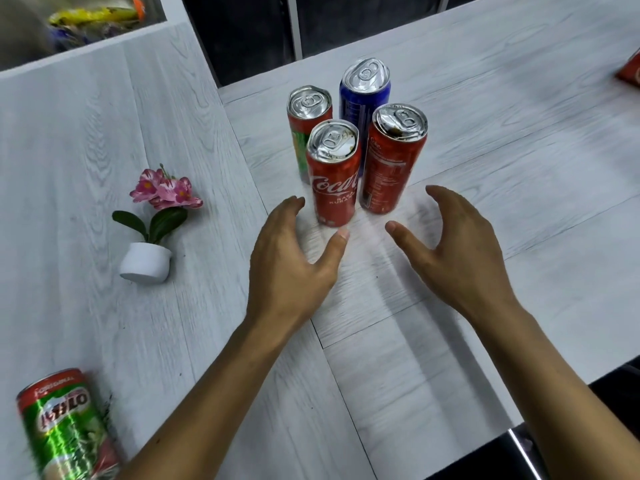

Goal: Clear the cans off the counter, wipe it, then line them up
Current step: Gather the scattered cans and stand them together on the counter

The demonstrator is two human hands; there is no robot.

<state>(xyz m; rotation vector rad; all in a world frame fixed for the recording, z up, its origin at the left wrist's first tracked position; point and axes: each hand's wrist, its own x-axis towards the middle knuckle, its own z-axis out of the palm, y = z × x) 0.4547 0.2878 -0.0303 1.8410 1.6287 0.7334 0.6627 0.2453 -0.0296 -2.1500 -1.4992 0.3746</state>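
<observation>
Several tall cans stand bunched on the pale wood counter (485,140). Nearest me is a red Coca-Cola can (334,181), with a second red can (391,161) to its right. Behind them stand a red-and-green can (304,123) and a blue can (360,95). My left hand (294,258) hovers open just left of the front can, thumb tip close to its base. My right hand (457,244) is open to the right, fingers curved toward the cans. Neither hand touches a can.
A green Milo can (65,427) lies at the bottom left on the adjoining counter section. A small pink flower in a white pot (149,244) stands left of my hands. A red can's edge (630,71) shows at far right. Colourful packets (93,19) sit in a bin top left.
</observation>
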